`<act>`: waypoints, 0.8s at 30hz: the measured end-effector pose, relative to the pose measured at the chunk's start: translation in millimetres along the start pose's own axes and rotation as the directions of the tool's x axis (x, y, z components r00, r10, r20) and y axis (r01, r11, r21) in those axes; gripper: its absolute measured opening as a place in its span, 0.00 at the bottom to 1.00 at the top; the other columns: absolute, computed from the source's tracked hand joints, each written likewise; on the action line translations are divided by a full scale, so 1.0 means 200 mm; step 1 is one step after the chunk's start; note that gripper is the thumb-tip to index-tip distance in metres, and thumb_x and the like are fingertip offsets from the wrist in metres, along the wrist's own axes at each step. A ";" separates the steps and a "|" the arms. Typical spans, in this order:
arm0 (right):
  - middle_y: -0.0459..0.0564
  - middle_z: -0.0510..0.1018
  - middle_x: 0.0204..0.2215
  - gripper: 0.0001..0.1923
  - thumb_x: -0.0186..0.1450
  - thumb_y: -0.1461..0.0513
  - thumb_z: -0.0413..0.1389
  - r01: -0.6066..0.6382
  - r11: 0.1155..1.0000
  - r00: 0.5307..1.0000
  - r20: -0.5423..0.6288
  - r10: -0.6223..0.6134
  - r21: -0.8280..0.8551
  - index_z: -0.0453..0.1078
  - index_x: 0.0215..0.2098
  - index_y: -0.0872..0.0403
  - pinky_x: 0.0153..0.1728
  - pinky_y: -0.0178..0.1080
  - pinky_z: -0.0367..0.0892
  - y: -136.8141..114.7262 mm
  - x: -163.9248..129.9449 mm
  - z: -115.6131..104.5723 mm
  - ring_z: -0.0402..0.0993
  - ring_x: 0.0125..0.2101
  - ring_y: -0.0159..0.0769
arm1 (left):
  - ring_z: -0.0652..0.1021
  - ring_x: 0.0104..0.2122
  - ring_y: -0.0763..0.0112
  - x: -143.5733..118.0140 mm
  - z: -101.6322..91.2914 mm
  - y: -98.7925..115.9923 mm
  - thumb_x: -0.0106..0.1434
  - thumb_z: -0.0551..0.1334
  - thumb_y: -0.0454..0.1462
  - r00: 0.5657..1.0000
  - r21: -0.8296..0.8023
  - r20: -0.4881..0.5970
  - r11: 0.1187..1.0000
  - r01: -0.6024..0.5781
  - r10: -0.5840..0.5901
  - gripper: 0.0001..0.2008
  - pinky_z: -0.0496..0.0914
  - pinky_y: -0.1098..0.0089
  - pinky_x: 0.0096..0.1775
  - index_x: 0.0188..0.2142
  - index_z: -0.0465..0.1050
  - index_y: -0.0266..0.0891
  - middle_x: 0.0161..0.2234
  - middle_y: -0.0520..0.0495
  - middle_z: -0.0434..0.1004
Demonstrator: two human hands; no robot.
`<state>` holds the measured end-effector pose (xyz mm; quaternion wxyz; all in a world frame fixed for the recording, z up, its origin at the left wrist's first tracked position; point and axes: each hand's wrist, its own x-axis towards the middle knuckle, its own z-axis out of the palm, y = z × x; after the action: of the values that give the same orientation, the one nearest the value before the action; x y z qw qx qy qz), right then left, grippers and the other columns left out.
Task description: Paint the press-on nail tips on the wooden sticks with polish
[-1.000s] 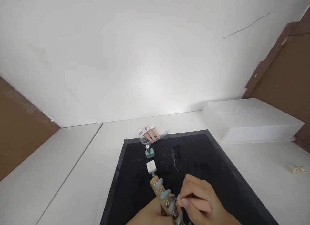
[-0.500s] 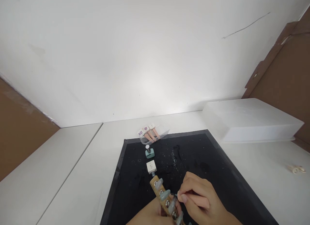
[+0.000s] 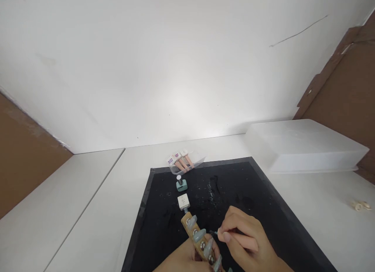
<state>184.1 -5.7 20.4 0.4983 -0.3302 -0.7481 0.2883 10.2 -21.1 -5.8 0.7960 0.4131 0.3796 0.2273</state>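
My left hand is wrapped round a wooden nail-tip holder, which slants from the mat's middle toward me. Several grey-green nail tips are fixed along its strip on round metal mounts. Its far end meets a white square block with a marking on top. My right hand pinches a nail polish brush by its pink handle. The dark bristles, with a bit of teal on them, point left, just apart from the nail tips. Beyond the block stands a small teal bottle with a grey neck.
A black mat lies on the white table. At its far edge a clear tray holds several pink-handled items with white labels. A white translucent box stands at the right, with small cream rings nearer me.
My right hand has drawn the brush slightly right, away from the nail tips, so its bristles now show. My left hand and the holder stay nearly still.
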 end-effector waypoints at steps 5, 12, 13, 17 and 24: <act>0.46 0.71 0.18 0.09 0.59 0.70 0.50 0.050 0.996 0.998 -0.053 -0.046 0.074 0.67 0.26 0.53 0.19 0.32 0.62 0.00 0.01 -0.01 0.67 0.18 0.31 | 0.63 0.23 0.78 0.00 -0.01 0.00 0.43 0.61 0.28 0.999 -0.028 -0.019 0.999 0.037 -0.037 0.08 0.55 0.75 0.28 0.26 0.64 0.36 0.22 0.55 0.63; 0.46 0.71 0.20 0.07 0.58 0.69 0.52 0.043 0.992 0.991 0.118 -0.057 0.117 0.68 0.28 0.52 0.22 0.34 0.64 -0.01 -0.02 -0.02 0.68 0.20 0.33 | 0.61 0.24 0.79 0.03 -0.01 0.02 0.47 0.66 0.31 1.000 -0.052 0.018 0.999 -0.007 0.008 0.12 0.54 0.75 0.29 0.25 0.61 0.37 0.22 0.57 0.58; 0.46 0.71 0.20 0.07 0.58 0.69 0.53 0.038 0.993 0.988 0.145 -0.054 0.108 0.68 0.27 0.52 0.22 0.35 0.64 -0.02 -0.02 -0.02 0.69 0.20 0.33 | 0.61 0.24 0.79 0.03 -0.01 0.02 0.48 0.66 0.31 0.999 -0.047 0.031 0.999 -0.017 0.019 0.12 0.54 0.75 0.29 0.26 0.61 0.37 0.23 0.57 0.58; 0.46 0.71 0.20 0.07 0.56 0.70 0.52 0.038 0.997 0.988 0.145 -0.048 0.069 0.68 0.27 0.52 0.22 0.34 0.64 -0.01 -0.02 -0.01 0.69 0.19 0.33 | 0.61 0.26 0.78 0.02 -0.03 -0.02 0.49 0.66 0.32 0.999 -0.088 0.050 0.996 -0.005 0.009 0.11 0.53 0.75 0.29 0.28 0.63 0.37 0.25 0.56 0.59; 0.47 0.71 0.18 0.08 0.57 0.71 0.50 0.009 0.999 0.997 0.075 -0.013 0.048 0.68 0.25 0.54 0.19 0.32 0.63 -0.01 0.00 -0.01 0.68 0.18 0.32 | 0.62 0.25 0.78 0.01 -0.03 -0.03 0.50 0.63 0.30 0.999 -0.072 0.042 0.997 0.023 -0.020 0.09 0.53 0.75 0.29 0.31 0.64 0.37 0.25 0.55 0.59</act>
<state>185.0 -6.4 21.9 0.4789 -0.3028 -0.7611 0.3157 6.3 -19.8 -13.2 0.8206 0.3843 0.3589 0.2236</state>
